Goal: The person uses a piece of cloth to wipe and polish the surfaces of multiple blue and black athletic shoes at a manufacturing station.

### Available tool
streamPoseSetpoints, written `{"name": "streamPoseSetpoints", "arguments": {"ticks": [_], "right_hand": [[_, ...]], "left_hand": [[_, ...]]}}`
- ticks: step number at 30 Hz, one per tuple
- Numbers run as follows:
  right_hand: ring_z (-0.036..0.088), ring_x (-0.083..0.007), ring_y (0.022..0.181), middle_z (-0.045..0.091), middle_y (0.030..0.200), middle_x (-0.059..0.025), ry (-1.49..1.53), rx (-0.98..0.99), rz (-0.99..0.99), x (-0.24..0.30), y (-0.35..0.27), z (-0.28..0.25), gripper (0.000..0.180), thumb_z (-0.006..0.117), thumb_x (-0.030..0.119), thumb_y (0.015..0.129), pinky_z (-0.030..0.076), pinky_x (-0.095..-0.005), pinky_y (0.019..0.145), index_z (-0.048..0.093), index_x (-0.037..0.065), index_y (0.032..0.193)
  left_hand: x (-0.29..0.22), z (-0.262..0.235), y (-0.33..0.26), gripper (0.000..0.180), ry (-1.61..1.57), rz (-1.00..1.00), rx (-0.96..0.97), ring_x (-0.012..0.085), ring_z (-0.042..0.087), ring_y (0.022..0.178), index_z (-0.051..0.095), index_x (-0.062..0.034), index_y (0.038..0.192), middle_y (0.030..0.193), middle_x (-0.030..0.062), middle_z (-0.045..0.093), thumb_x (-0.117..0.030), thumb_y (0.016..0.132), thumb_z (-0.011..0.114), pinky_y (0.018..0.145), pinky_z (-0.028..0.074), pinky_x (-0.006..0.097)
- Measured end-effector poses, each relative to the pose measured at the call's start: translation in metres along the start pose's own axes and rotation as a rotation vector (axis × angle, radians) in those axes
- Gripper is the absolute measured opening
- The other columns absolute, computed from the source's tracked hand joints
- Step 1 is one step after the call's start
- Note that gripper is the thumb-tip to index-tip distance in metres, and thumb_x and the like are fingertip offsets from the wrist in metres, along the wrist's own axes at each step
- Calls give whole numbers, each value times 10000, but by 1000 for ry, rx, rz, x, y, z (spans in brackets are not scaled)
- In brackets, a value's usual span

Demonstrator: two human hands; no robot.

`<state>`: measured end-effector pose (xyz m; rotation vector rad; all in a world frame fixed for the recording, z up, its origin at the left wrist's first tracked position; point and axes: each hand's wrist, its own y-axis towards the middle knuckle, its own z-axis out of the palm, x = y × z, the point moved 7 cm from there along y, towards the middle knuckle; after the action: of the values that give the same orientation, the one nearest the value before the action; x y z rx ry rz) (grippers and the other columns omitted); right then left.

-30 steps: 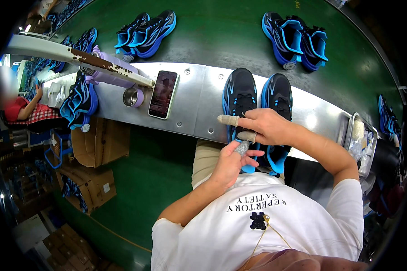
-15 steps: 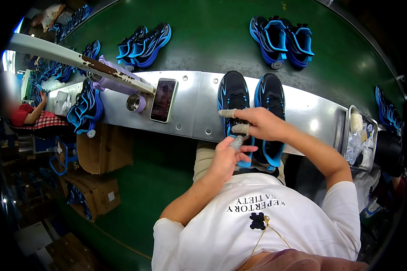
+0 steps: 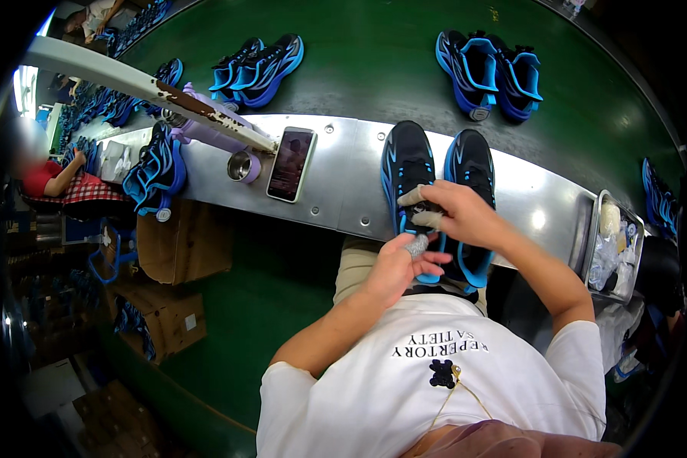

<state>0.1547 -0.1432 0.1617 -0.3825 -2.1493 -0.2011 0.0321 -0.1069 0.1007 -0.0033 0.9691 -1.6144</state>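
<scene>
- Right hand (image 3: 462, 216) rests on the near-left black-and-blue shoe (image 3: 409, 177) — grip closed on its laces.
- Left hand (image 3: 395, 267) pinches a small grey piece (image 3: 417, 246).
- Pair sits on the steel bench (image 3: 343, 187); phone (image 3: 291, 163) further left.

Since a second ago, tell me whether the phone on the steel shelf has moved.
No. The phone lies just right of the metal cup on the steel shelf, as before; only the view shifted.

Black uppers with bright blue stripes and soles are shown on the shoes (image 3: 437, 183). A green belt (image 3: 374, 69) and a silvery shelf (image 3: 343, 191) are seen. A white shirt (image 3: 443, 382) is worn; a red checked cloth (image 3: 91, 192) lies left.
</scene>
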Motion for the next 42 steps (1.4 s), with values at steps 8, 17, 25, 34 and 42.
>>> {"name": "streamPoseSetpoints", "arguments": {"ticks": [8, 17, 25, 34, 42], "right_hand": [[512, -359, 1099, 486, 1188, -185, -332, 39, -69, -4, -9, -11, 929, 836, 335, 653, 451, -416, 923, 408, 68, 1433], [550, -345, 1043, 498, 1180, -164, -257, -48, 17, -9, -7, -9, 861, 830, 379, 634, 480, -403, 881, 491, 47, 1352], [517, -375, 1145, 471, 1276, -178, -269, 3, -75, -15, -11, -16, 856, 839, 378, 633, 465, -429, 940, 493, 72, 1354], [603, -346, 1072, 514, 1286, -186, -324, -45, 55, -14, -11, -8, 854, 832, 222, 613, 520, -394, 875, 466, 22, 1358], [597, -312, 1110, 519, 1341, -156, -342, -13, 112, -18, -17, -8, 857, 825, 99, 577, 528, -383, 875, 468, 44, 1354]], "left_hand": [[-97, 37, -3, 232, 1590, 665, -148, 310, 658, 731, 604, 32, 991, 1049, 213, 635, -78, 787, 586, 654, 540, 388], [-85, 40, 48, 272, 2074, 367, 43, 350, 654, 756, 578, -4, 884, 837, 167, 664, -256, 791, 612, 674, 519, 477], [-83, 43, 46, 361, 2159, 339, 176, 360, 646, 826, 543, 23, 994, 934, 189, 633, -265, 794, 629, 700, 520, 475], [-86, 47, 54, 333, 2230, 251, 335, 342, 651, 835, 605, -26, 925, 885, 149, 662, -265, 706, 683, 716, 525, 453], [-82, 57, 59, 333, 2310, 167, 353, 322, 661, 784, 624, -35, 864, 851, 128, 671, -279, 660, 722, 680, 537, 436]]}}
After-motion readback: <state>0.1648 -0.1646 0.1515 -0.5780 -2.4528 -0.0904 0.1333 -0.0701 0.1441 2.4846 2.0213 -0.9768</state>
